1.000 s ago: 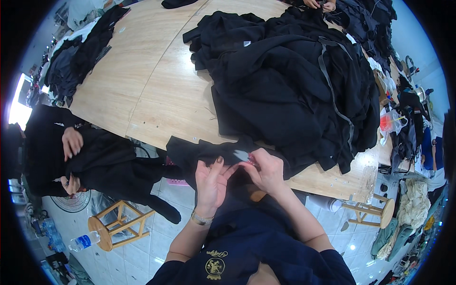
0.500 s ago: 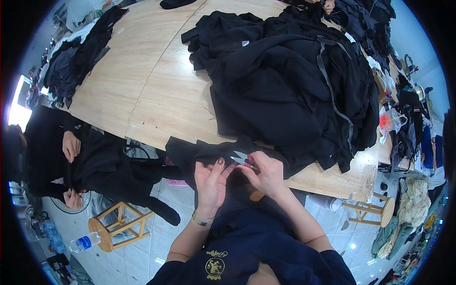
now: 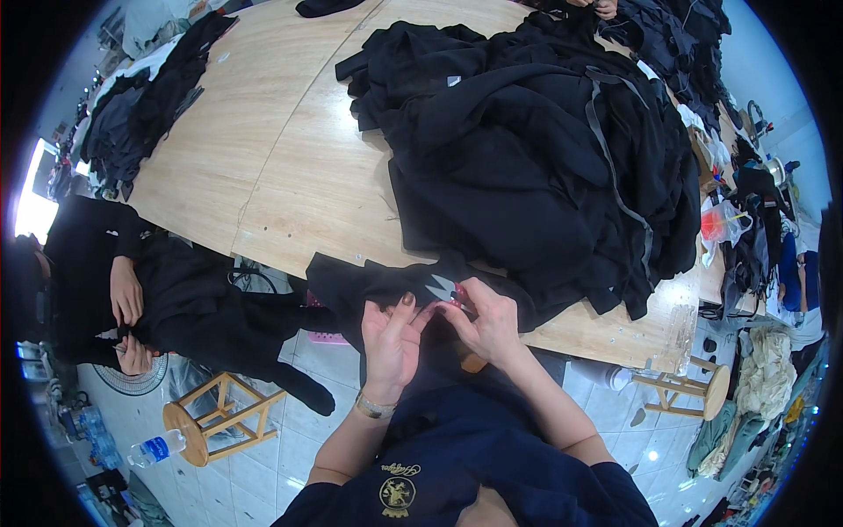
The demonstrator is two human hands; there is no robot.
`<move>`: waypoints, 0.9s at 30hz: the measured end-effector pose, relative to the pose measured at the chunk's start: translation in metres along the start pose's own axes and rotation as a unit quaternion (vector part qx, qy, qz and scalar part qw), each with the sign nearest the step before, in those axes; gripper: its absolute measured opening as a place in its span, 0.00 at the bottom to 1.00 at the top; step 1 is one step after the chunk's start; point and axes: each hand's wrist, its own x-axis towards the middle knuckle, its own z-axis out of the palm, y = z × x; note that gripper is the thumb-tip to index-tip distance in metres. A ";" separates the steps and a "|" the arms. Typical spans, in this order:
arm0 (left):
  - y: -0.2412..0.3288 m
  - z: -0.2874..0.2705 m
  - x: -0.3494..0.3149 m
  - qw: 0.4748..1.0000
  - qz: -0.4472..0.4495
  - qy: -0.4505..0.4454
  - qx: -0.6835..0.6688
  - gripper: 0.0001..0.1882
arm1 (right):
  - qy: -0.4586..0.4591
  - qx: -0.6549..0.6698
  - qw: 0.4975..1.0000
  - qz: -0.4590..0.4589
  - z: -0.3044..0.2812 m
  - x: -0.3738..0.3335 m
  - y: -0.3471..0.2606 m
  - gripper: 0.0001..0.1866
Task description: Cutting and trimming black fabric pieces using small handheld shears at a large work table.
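Note:
Thread snips [image 3: 443, 288] with silver blades and a red part rest in my right hand [image 3: 488, 323], the fingers closed around them. Their blades point up and to the left, parted at the tips, over a black garment [image 3: 338, 279] at the near table edge. My left hand [image 3: 391, 350], palm turned up, pinches an edge of this garment with thumb and fingers. The exact spot of the pinch is partly hidden. Beyond both hands lies a big heap of black garments [image 3: 518, 176] with a grey strip across it.
Across the wooden table [image 3: 290, 176] runs a seam. At the left, a co-worker's hands [image 3: 130, 299] handle black cloth. Wooden stools [image 3: 195, 432] stand on the tiled floor at both sides. Another person's hands [image 3: 606, 9] show at the far edge. A water bottle [image 3: 158, 448] is beside the left stool.
The snips' blades have parted slightly wider, and my right hand has shifted a little left. My left hand stays nearly in place. The co-worker's hands at left have come closer together.

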 end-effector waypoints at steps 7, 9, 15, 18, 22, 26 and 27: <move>-0.001 -0.001 0.001 1.000 0.018 0.017 -0.001 0.09 | -0.006 0.051 0.991 0.121 -0.003 -0.001 -0.003 0.15; -0.002 -0.003 0.001 1.000 0.023 0.016 -0.007 0.09 | -0.007 0.005 1.000 0.025 -0.001 -0.005 -0.003 0.15; -0.002 -0.001 0.000 1.000 0.021 0.013 -0.003 0.08 | -0.008 -0.031 0.999 -0.024 0.002 -0.005 -0.005 0.15; -0.002 0.001 0.000 1.000 0.024 0.017 -0.005 0.08 | -0.002 -0.029 0.999 -0.023 0.003 -0.004 -0.006 0.15; -0.003 -0.002 0.000 1.000 0.023 0.013 -0.008 0.09 | -0.005 -0.029 0.999 -0.022 0.002 -0.002 -0.008 0.15; -0.002 0.000 0.000 1.000 0.012 0.006 -0.019 0.08 | -0.010 -0.019 1.000 -0.006 0.001 -0.002 -0.007 0.15; -0.002 0.000 0.000 1.000 0.012 0.006 -0.019 0.08 | -0.012 -0.018 1.000 -0.001 0.001 -0.003 -0.007 0.15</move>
